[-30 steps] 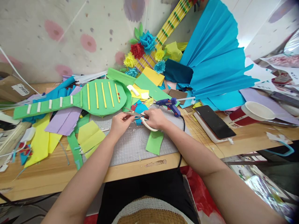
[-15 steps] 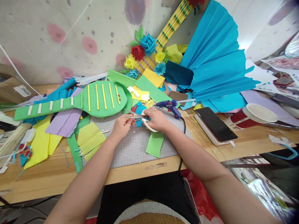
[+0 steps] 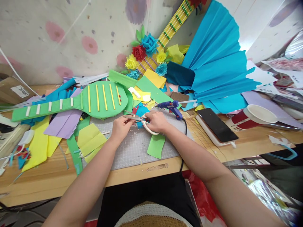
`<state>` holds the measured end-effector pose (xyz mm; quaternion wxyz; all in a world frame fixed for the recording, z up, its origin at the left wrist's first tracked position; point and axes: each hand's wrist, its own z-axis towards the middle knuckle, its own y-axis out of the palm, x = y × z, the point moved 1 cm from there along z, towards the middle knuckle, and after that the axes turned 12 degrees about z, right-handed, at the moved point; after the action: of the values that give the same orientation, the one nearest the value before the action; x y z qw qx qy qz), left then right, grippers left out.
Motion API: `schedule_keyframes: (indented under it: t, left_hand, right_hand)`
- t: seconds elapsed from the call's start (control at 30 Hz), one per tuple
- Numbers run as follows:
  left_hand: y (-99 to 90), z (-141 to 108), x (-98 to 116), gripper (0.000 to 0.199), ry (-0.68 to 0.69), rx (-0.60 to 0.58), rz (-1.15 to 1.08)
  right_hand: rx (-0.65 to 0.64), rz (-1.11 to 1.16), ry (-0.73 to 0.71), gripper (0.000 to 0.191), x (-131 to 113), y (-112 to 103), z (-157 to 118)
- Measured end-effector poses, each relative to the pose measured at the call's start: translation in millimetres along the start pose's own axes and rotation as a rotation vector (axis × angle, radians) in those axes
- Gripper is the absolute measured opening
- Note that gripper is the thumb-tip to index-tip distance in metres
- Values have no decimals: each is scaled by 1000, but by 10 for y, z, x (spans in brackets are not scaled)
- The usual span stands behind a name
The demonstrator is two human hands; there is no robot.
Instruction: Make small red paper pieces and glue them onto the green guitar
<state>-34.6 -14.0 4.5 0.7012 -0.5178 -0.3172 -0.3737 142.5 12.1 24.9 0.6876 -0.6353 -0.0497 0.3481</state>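
Note:
My right hand (image 3: 158,121) grips a pair of scissors (image 3: 148,127) by white handles, with the blades pointing left. Close to the blades, my left hand (image 3: 121,128) is closed in a pinch; what its fingertips hold is too small to make out. Both hands are over the grey cutting mat (image 3: 127,156). Blue paper scraps (image 3: 142,109) lie just behind the scissors, and a green paper piece (image 3: 156,146) lies below my right hand. A lute-shaped green paper instrument (image 3: 101,101) with yellow strips rests behind my left hand.
A blue glue gun (image 3: 174,108) lies right of my hands, its black cord running over the table edge. Further right are a phone (image 3: 217,124) and a paper cup (image 3: 253,116). A blue pleated paper fan (image 3: 217,56) and a flower-decorated guitar (image 3: 151,61) stand behind.
The view has shifted slightly. Both hands stay nearly in place, with the scissors still in my right hand and small finger movements at the blades.

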Motion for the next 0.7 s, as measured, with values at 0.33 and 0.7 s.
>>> schedule_keyframes:
  t: [0.33,0.7]
  left_hand:
    - [-60,8,-19,25,251,-115,139]
    - [-59,51,-44,24,235,-93,214]
  right_hand:
    - [24,141,-150,23,64,31,-10]
    - [46,30,-31,26,18,39,2]
